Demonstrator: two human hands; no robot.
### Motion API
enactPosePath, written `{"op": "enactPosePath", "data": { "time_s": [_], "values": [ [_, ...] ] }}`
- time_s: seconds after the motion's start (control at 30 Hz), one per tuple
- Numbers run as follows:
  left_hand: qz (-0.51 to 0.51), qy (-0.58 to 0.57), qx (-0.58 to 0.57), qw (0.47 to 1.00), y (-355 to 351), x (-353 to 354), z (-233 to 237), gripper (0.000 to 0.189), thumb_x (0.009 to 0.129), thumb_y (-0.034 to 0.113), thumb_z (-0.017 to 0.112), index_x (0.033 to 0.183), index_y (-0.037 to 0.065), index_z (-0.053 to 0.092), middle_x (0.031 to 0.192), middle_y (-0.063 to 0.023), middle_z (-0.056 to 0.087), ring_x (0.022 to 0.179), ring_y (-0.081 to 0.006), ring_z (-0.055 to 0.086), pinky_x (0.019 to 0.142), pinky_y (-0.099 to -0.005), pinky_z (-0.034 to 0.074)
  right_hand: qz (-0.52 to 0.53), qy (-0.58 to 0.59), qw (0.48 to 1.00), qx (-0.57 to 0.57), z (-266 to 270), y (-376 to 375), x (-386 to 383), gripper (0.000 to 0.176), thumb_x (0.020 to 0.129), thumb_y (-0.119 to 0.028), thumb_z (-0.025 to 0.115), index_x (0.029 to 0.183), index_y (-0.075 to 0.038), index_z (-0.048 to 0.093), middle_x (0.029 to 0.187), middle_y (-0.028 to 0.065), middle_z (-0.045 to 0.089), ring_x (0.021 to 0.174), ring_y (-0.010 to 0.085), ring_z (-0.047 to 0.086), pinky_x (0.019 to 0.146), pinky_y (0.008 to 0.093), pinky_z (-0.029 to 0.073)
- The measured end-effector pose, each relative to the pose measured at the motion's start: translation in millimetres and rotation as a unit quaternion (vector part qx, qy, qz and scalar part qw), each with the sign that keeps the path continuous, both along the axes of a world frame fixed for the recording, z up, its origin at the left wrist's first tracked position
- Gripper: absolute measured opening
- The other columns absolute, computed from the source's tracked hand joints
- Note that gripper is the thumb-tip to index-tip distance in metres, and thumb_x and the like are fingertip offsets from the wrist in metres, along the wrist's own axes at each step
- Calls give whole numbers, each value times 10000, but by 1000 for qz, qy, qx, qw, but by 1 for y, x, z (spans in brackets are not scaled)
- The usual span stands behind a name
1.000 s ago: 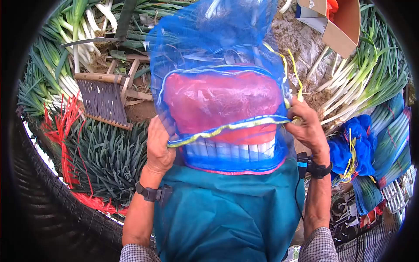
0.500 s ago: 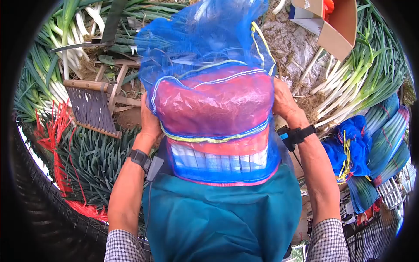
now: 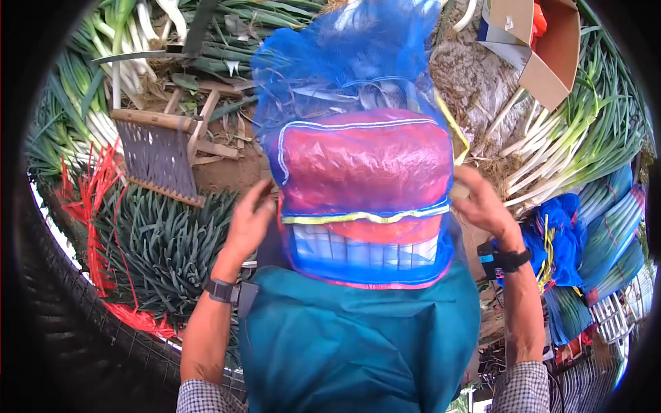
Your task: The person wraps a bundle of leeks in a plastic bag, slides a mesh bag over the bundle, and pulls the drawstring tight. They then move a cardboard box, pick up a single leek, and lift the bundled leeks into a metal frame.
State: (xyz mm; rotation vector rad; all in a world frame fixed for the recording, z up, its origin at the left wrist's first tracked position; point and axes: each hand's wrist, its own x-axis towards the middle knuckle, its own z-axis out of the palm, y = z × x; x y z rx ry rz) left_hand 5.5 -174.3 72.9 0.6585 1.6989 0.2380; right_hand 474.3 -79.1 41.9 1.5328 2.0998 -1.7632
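Observation:
A blue mesh bag (image 3: 372,265) with white and yellow stitched edging lies across my teal-covered lap (image 3: 358,330). Inside it is a bulky bundle wrapped in pinkish-red plastic (image 3: 365,162), with a row of white, stalk-like pieces showing below the wrap. My left hand (image 3: 249,221) is beside the bag's left edge, fingers spread and loosely bent. On the other side my right hand (image 3: 482,205) has its fingers apart, fingertips right at the bag's right edge. A yellow drawstring (image 3: 454,131) hangs off the bag's upper right. The upper mesh stretches away from me, loose.
Leeks lie in piles at left (image 3: 158,255), back left and right (image 3: 558,151). A low wooden stool with a woven seat (image 3: 155,158) stands front left, a blade (image 3: 138,55) behind it. Cardboard box (image 3: 551,65) at back right; blue mesh bags (image 3: 558,234) and red twine (image 3: 100,241) flank me.
Both hands have let go of the bag's sides and drawn back toward me, fingers spreading. The bag's upper mesh has shifted and its edging lies straighter; the whole view has swung slightly.

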Motion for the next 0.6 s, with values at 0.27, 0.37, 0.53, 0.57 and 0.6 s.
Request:
{"op": "enactPosePath", "data": {
  "time_s": [0.27,0.37,0.53,0.57,0.6],
  "values": [
    [196,-239,3,951,116,50,-31,418,1029,330,564,1269,-11,597,1157,-88,683,1028,-152,652,907,-305,527,-392,151,890,-179,-20,38,-60,371,997,-333,628,1146,3,678,1051,71,691,922,117,625,783,273,507],
    [134,-177,-46,974,121,31,-70,369,1038,293,526,1219,-11,629,1075,-90,702,959,-160,680,855,-287,544,-415,64,886,-196,-63,35,-70,313,967,-314,680,954,-3,713,824,-7,667,724,58,561,625,229,470],
    [268,-236,-13,934,69,22,-100,404,1044,329,524,1243,-8,622,1182,-87,685,1028,-168,663,875,-320,540,-438,71,868,-223,-80,27,-67,284,961,-234,688,1065,30,678,950,36,687,797,100,602,686,258,504],
    [289,-230,-22,929,54,26,-93,424,1048,343,509,1265,-7,610,1218,-87,669,1071,-174,645,898,-328,533,-326,75,940,-69,-75,20,-62,295,968,-220,673,1112,37,661,997,44,686,847,124,610,730,276,510],
    [310,-221,-27,924,41,25,-88,444,1052,357,495,1286,-7,599,1254,-87,653,1114,-181,627,920,-336,525,-199,80,973,89,-70,16,-51,311,975,-207,658,1160,44,644,1044,51,685,897,148,619,773,294,516]
  ]
}}
